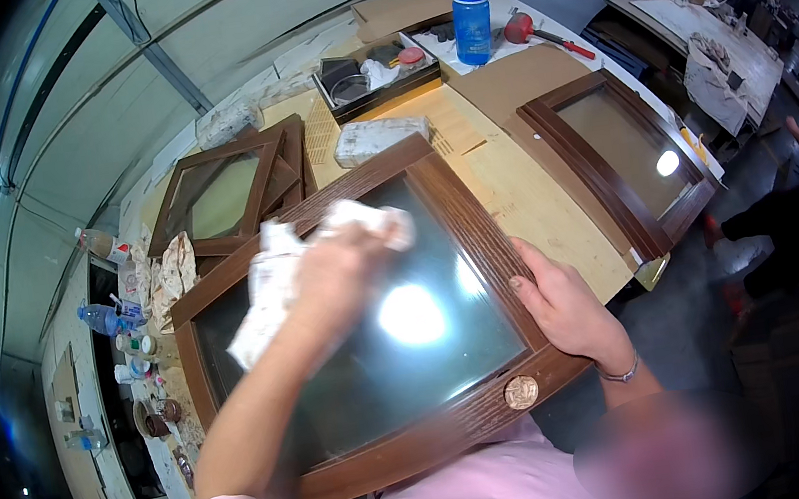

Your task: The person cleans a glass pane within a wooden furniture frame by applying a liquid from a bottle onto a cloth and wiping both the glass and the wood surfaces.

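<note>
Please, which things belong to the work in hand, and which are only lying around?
In use:
brown framed glass panel, gripped by the right hand
white cloth, held against the glass by the left hand

Apparently just lying about:
blue bottle
red-headed tool
open box of small items

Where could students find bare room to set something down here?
Bare: the pale yellow bench surface between the held brown wooden glazed frame and the flat brown cardboard sheet. The sheet's far part, beside another brown glazed frame, too. Crowded: the left end, with clear plastic bottles, small jars and crumpled stained rags.
</note>
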A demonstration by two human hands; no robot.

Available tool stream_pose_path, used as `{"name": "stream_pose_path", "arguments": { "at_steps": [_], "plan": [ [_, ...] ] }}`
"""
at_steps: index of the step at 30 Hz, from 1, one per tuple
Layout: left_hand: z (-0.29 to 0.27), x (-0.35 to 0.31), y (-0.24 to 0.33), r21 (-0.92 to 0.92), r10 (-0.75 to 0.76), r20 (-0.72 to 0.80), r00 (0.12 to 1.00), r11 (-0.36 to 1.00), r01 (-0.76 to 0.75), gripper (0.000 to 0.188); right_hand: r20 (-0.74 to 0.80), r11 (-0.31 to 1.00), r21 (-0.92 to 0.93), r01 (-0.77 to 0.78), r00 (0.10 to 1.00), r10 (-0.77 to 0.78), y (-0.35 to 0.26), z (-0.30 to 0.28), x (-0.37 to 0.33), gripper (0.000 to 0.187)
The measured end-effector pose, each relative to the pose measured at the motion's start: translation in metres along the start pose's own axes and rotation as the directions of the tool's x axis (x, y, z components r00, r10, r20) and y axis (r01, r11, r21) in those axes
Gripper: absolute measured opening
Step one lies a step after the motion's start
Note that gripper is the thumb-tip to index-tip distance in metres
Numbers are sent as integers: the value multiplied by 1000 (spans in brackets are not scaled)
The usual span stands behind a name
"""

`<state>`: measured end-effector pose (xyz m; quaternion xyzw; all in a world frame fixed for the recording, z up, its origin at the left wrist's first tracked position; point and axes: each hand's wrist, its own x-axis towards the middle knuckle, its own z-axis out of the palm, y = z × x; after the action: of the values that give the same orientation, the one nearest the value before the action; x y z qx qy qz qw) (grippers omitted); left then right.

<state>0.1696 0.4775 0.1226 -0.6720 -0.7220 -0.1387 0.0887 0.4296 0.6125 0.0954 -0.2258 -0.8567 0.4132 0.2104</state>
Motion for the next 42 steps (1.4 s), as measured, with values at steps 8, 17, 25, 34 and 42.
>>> {"name": "stream_pose_path", "arguments": {
  "at_steps": [8, 17, 25, 34, 42],
  "plan": [
    [-2, 5, 47, -112, 48, 50, 998, 993, -42, 38, -40, 999, 6, 44, 998, -44, 3, 2, -1, 48],
    [-63, -152, -115, 162, -415, -52, 908, 894, 418, 27, 9, 998, -54, -34, 999, 35, -9, -1, -1, 48],
    [-52, -102, -65, 151, -212, 94, 973, 969, 197, 41, 235, 997, 38, -67, 970, 56, 18, -7, 73, 57],
    [-77, -143, -105, 274, -406, 70, 911, 886, 374, 32, 99, 995, -99, -26, 994, 35, 11, 37, 141, 63],
    [-36, -112, 63, -377, 270, 178, 946, 907, -188, 32, 123, 968, -229, -101, 984, 132, 3, 34, 138, 66]
  ]
}}
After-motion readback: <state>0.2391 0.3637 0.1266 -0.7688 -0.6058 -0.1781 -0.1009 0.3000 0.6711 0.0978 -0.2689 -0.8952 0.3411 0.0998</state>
